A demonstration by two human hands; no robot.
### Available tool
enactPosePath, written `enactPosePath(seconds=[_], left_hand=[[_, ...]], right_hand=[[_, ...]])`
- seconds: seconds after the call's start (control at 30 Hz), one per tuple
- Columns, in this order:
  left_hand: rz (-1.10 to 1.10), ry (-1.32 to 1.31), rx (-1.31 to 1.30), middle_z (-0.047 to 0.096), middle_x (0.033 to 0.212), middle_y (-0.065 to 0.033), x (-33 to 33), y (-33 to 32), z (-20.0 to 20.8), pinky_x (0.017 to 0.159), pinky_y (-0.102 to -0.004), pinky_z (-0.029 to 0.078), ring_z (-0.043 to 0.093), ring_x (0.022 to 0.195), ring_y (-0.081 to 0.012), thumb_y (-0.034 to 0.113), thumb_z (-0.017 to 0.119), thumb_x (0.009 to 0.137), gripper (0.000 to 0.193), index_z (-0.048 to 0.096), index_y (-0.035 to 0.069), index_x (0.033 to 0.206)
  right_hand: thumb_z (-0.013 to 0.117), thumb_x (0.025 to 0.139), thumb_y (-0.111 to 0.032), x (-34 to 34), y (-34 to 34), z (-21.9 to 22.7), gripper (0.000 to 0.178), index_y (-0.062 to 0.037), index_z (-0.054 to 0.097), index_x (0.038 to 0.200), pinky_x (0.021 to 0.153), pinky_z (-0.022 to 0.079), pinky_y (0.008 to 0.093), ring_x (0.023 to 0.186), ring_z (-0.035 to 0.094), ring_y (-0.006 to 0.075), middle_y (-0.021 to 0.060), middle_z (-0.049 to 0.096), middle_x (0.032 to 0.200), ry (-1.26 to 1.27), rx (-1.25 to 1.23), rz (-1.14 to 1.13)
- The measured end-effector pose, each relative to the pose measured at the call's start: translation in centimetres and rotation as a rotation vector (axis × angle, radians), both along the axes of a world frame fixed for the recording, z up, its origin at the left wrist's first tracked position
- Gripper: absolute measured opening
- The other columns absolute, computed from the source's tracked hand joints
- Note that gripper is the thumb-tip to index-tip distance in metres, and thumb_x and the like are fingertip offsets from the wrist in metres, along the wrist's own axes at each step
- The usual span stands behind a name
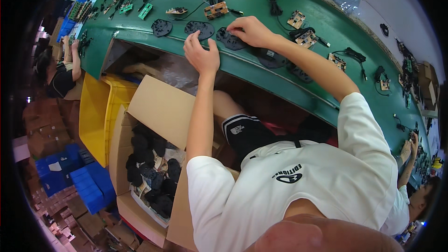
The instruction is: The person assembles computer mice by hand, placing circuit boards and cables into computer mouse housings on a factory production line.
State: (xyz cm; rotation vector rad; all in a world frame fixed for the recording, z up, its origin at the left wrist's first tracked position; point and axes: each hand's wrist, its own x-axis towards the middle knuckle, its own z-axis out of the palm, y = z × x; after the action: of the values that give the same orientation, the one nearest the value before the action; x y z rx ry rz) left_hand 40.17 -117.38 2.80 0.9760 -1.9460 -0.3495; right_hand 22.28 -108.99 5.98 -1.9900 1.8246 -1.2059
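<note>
Along the near edge of the green table lie several black plastic shells shaped like computer mouse bases. My left hand (203, 53) is at the front edge of one mouse base (199, 28), its fingers stretched out and the thumb apart. Over the neighbouring mouse base (228, 41) my right hand (252, 31) has its fingertips pinched together. Whatever they hold, if anything, is too small to make out. Another mouse base (162, 27) sits to the left, and a further one (270, 59) is partly under my right forearm. Just beyond my hands is a brown circuit board (216, 10) with a black cable.
More circuit boards (296, 19) and coiled cables (275, 7) are spread across the green table (186, 60). Below stand an open cardboard box (161, 94) with black parts inside and a yellow bin (95, 116). Other people work at the far left and far right.
</note>
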Motion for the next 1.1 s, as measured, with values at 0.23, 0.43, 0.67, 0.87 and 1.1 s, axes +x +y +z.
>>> enactPosePath(seconds=[0.23, 0.43, 0.67, 0.87, 1.1], left_hand=[[0.014, -0.012, 0.008, 0.055, 0.123, -0.0122, 0.4, -0.1, 0.0, 0.099, -0.045, 0.039, 0.051, 0.116, -0.0325, 0.021, 0.066, 0.08, 0.042, 0.059, 0.007, 0.119], [-0.004, -0.01, 0.025, 0.053, 0.123, -0.0108, 0.3, -0.2, 0.0, 0.099, -0.045, 0.037, 0.048, 0.117, -0.0319, 0.021, 0.065, 0.079, 0.043, 0.058, 0.006, 0.119], [0.007, -0.029, 0.029, 0.054, 0.123, -0.011, 0.8, -0.8, 0.0, 0.099, -0.0453, 0.038, 0.049, 0.117, -0.0321, 0.021, 0.065, 0.079, 0.043, 0.058, 0.006, 0.119], [-0.028, -0.048, -0.079, 0.06, 0.119, -0.0176, 0.0, -0.9, 0.0, 0.099, -0.0463, 0.041, 0.053, 0.115, -0.0354, 0.02, 0.067, 0.079, 0.041, 0.061, 0.004, 0.117], [0.018, -0.117, 0.004, 0.058, 0.121, -0.0145, 1.5, -0.3, 0.2, 0.098, -0.045, 0.04, 0.052, 0.115, -0.0344, 0.017, 0.066, 0.081, 0.04, 0.06, 0.003, 0.118]], right_hand=[[0.071, 0.081, -0.017, 1.3, 0.4, 0.8, 0.014, -0.0053, 0.073, 0.087, 0.086, 0.047, 0.0412, 0.098, 0.059, 0.0304, 0.0096, 0.063, 0.093, 0.228, 0.069, -0.211], [0.073, 0.078, -0.02, 1.6, 0.1, 1.1, 0.016, -0.0051, 0.07, 0.081, 0.085, 0.046, 0.0416, 0.098, 0.058, 0.029, 0.0087, 0.062, 0.093, 0.188, 0.216, -0.2], [0.071, 0.077, -0.022, 1.3, 1.0, 1.4, 0.016, -0.0063, 0.068, 0.081, 0.082, 0.046, 0.042, 0.096, 0.057, 0.0298, 0.009, 0.061, 0.092, 0.296, 0.264, -0.188], [0.068, 0.076, -0.027, -1.5, 4.7, 3.1, 0.021, -0.0071, 0.067, 0.084, 0.08, 0.046, 0.0429, 0.094, 0.058, 0.0307, 0.0105, 0.061, 0.087, 0.276, 0.033, -0.172], [0.064, 0.08, -0.025, -19.7, 15.9, 4.6, 0.02, -0.0059, 0.067, 0.087, 0.081, 0.049, 0.0421, 0.092, 0.06, 0.0328, 0.0115, 0.065, 0.092, 0.273, -0.043, -0.74]])
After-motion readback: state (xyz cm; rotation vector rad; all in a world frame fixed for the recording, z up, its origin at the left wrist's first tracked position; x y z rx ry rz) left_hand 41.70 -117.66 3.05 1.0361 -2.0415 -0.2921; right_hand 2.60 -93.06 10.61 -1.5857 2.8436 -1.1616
